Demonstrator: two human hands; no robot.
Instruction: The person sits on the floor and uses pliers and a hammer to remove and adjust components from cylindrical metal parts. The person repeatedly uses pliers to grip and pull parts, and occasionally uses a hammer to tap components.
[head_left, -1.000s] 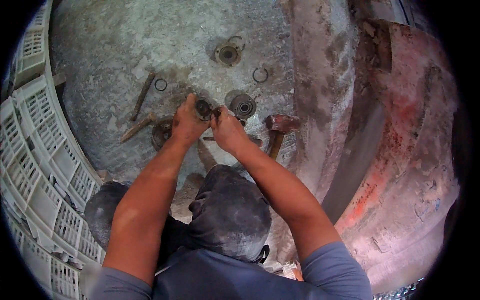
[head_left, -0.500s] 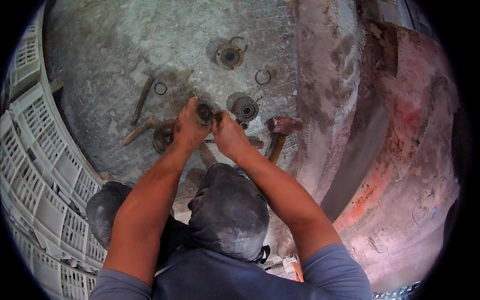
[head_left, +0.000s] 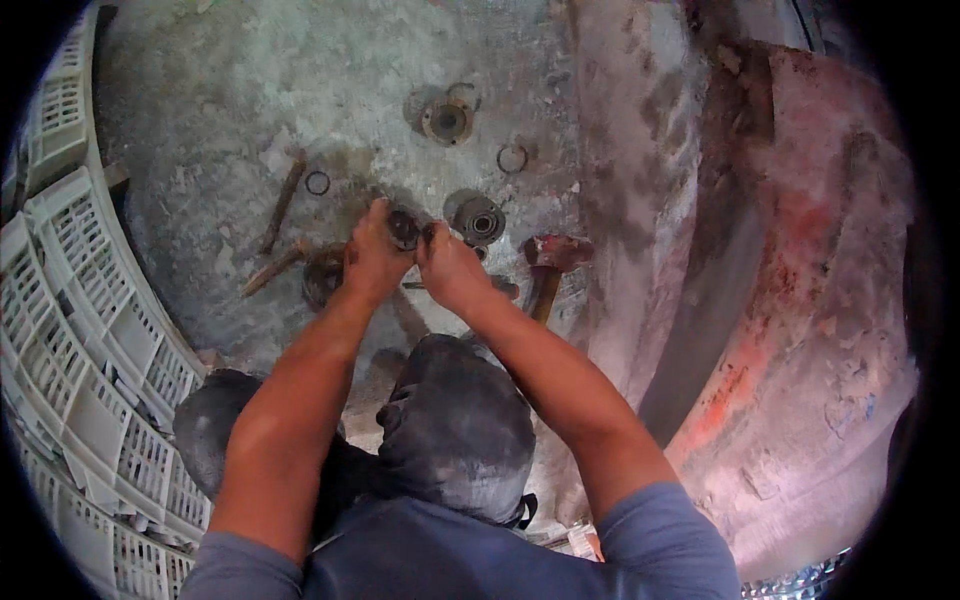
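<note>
My left hand [head_left: 370, 260] is closed round a dark, greasy round metal housing [head_left: 403, 229], its hollow face turned up. Just right of it, my right hand [head_left: 452, 268] is closed with fingertips against the housing's side. A small dark bit [head_left: 429, 234] shows at those fingertips, too small to name. Beyond my right hand lies a round metal hub with a bearing in its centre [head_left: 481, 222]. Another round, dark metal part [head_left: 322, 278] lies beside my left wrist, partly hidden by it.
A sledgehammer [head_left: 557, 252] lies to the right. Farther out are a flanged hub [head_left: 447, 121], a snap ring [head_left: 512, 158] and a small ring [head_left: 317, 182]. A bar [head_left: 284, 203] and a wooden-looking stick [head_left: 275, 268] lie left. White slatted crates [head_left: 100, 370] line the left; a large rusty-red metal body [head_left: 790, 330] stands right.
The view has shifted slightly, so the floor parts sit a little differently in it. Both hands stay at the housing, with almost the same grip.
</note>
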